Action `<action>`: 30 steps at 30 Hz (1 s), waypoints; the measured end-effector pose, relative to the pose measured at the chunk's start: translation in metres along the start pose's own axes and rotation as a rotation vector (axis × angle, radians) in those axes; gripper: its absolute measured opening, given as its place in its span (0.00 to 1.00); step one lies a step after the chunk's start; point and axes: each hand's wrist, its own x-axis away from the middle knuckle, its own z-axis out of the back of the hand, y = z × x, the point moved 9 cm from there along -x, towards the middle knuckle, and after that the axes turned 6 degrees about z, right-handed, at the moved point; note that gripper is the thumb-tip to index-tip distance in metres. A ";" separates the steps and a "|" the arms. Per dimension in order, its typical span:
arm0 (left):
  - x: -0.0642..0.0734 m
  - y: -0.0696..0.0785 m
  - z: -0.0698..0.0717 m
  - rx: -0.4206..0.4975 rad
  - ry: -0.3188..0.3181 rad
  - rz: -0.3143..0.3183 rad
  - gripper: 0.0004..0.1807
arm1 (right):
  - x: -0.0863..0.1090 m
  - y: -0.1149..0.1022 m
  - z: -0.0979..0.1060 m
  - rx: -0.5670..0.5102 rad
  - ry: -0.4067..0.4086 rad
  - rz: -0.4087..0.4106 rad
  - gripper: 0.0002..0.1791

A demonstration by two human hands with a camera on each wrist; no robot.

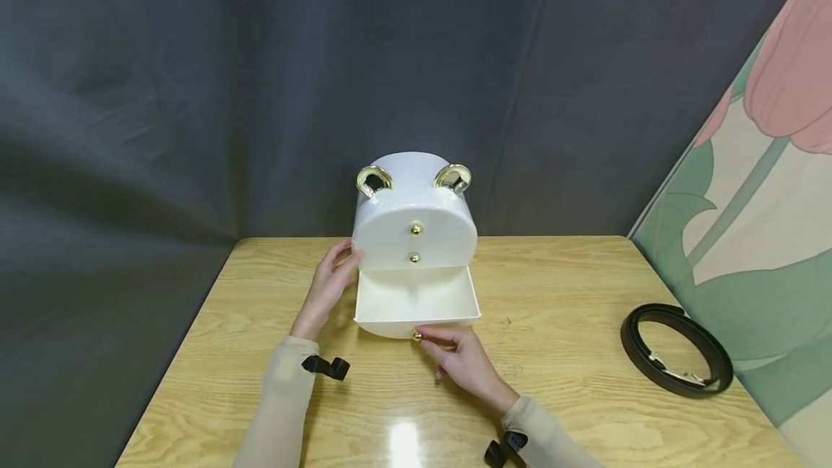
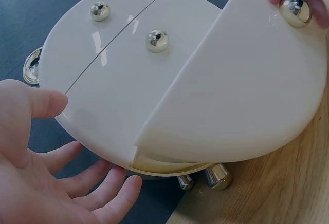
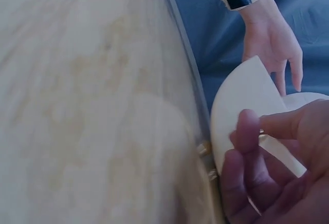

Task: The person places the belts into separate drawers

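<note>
A round white drawer box with two gold ear-shaped loops on top stands on the table. Its bottom drawer is pulled out towards me, showing a white inside. My right hand pinches the small gold knob on that drawer's front between thumb and finger. At the box's left side, my left hand has its fingers spread, with the fingertips right at the rim in the left wrist view. Two more gold knobs mark the upper drawers, which sit closed. Short gold feet show under the box.
A coiled black belt with a silver buckle lies on the right of the wooden table. Behind the table hangs a dark grey curtain. Along the right side is a floral panel.
</note>
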 end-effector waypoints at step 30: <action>0.000 0.000 0.000 -0.017 -0.001 -0.006 0.34 | 0.022 0.014 0.054 0.112 0.049 -0.024 0.17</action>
